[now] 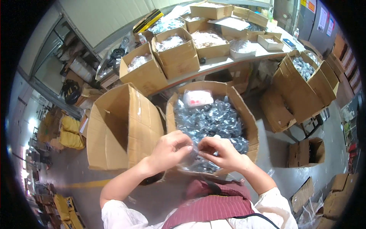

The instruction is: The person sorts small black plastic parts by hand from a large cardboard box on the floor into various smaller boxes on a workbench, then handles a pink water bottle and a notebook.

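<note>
1. Pinches a small, thin, clear plastic bag [193, 154] between the bare left hand [170, 151] and the bare right hand [221, 152], with the fingers of both closed on it and nearly meeting. Cannot tell whether it holds anything, owing to blur and covering fingers.
2. Holds it above the near edge of a wide, open, brown cardboard carton [248, 119], about midway along. Judging by the grip, looks partway through one piece, not yet finished with it.
3. Inside that carton: a broad heap of shiny plastic bags with dark contents [217, 119]. Seems a good share of the lot, but cannot tell whether finished or waiting.
4. On the heap, by the carton's far edge and left of middle: a white packet with red marks [198, 98].
5. Just beside the carton's left edge: a tall, open, brown cardboard box [146, 123]. Cannot see its bottom.
6. Beyond the far edge: a long, white-topped table [261, 50], bearing open brown boxes of clear-wrapped items [177, 58] along its front edge and a shallow, pale cardboard tray [270, 45] toward its right end.
7. Near the table's right corner: a large brown carton of silvery bags [292, 91].
8. Leaves at least the pinched bag unfinished, by this judgement; cannot count the rest.
</note>
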`<state>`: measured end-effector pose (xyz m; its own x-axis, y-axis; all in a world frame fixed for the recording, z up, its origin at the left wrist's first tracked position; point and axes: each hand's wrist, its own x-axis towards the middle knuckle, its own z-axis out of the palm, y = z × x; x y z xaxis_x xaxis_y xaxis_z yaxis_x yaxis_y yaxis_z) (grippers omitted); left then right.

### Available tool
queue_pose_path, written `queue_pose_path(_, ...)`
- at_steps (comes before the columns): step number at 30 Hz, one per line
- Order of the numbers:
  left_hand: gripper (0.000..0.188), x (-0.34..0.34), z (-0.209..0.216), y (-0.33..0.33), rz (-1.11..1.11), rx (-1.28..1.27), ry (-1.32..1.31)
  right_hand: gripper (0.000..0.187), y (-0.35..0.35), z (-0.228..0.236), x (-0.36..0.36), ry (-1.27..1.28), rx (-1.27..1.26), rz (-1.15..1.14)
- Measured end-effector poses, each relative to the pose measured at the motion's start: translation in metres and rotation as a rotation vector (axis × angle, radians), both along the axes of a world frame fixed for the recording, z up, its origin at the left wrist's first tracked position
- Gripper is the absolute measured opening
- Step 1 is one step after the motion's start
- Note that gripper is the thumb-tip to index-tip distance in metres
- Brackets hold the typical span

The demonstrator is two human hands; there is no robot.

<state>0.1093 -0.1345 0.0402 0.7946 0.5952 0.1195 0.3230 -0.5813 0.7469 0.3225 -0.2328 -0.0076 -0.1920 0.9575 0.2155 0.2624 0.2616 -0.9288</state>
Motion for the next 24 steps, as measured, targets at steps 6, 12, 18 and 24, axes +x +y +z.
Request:
queue_pose_path(6, 0.009, 0.105, -0.025, -0.075, -0.061, -0.083, -0.069, 0.015, -0.08, 0.005, 0.118, -0.184, -0.107, 0.112)
queue_pose_path(12, 0.013, 0.228, -0.028, -0.125, -0.166, -0.191, -0.09, 0.016, -0.152, 0.01, 0.215, 0.266, -0.726, 0.176)
queue_pose_path(18, 0.028, 0.305, -0.04, -0.133, -0.152, -0.559, 0.268, 0.019, -0.183, -0.024, 0.278, 0.587, -0.662, -0.049)
queue_pose_path(24, 0.042, 0.365, -0.068, -0.137, -0.32, -0.734, 0.289, 0.017, -0.176, -0.057, 0.31, 0.299, -0.57, -0.251)
